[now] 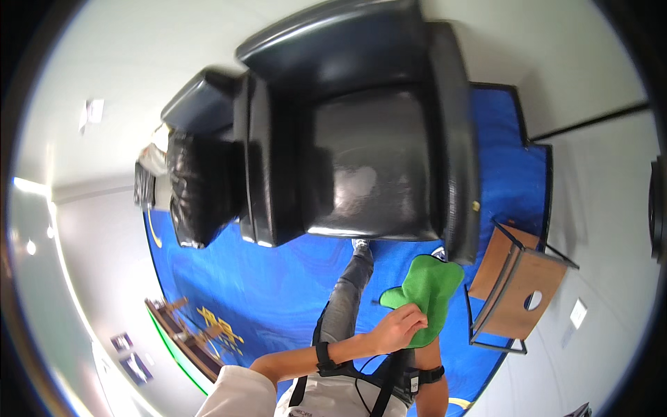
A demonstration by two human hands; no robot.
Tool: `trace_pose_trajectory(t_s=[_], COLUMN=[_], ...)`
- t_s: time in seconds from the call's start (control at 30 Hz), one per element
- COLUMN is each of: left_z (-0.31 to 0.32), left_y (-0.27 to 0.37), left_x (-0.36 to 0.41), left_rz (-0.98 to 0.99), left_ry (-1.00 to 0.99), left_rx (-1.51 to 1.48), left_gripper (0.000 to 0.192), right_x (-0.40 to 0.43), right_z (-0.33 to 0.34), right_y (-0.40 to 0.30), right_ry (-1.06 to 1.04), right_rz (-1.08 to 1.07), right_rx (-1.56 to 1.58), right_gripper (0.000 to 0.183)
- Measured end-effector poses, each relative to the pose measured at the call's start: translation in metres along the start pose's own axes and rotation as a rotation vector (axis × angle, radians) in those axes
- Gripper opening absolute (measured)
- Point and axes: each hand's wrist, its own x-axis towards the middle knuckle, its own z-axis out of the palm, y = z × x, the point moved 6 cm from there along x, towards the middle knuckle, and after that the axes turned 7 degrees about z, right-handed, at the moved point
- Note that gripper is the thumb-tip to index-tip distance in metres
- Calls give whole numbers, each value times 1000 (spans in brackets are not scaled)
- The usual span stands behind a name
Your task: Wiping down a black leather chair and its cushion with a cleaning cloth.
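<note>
A green cloth (pixel 428 292), shaped somewhat like a mitt with a thumb-like lobe on its left side, hangs before my body in front of the armchair. My left hand (pixel 400 328) has its fingers bent and closed on the cloth near its lower edge. My right forearm runs up to that same edge and goes under or into the fabric. The cloth hides my right hand, so its fingers cannot be made out. Ahead of me stands a black leather armchair (pixel 375 156) with a glossy seat and broad armrests.
Beside the armchair, to the left, is another black armchair (pixel 203 99) with a black plastic bag (pixel 200 187) in front. A wooden chair with a dark metal frame (pixel 526 297) stands at right. Blue carpet (pixel 250 281) covers the floor. A wooden table (pixel 182 339) is at lower left.
</note>
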Motion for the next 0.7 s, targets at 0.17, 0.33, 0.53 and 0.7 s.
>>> trace_pose_trajectory(t_s=[0.17, 0.33, 0.53, 0.7], left_z=[-92, -289, -450, -471], left_y=[-30, -75, -40, -74], left_x=[-26, -103, -142, -155], left_rz=[59, -117, -310, -367], left_ry=[73, 368, 589, 605], left_rx=[150, 706, 1077, 934], left_gripper=[19, 30, 28, 37], right_x=[36, 73, 112, 132], right_z=[44, 114, 212, 269], right_y=[14, 33, 65, 93], right_ry=[-10, -10, 0, 17], right_rz=[63, 58, 21, -5], right_rx=[-181, -334, -479, -537], right_gripper=[32, 33, 33, 34])
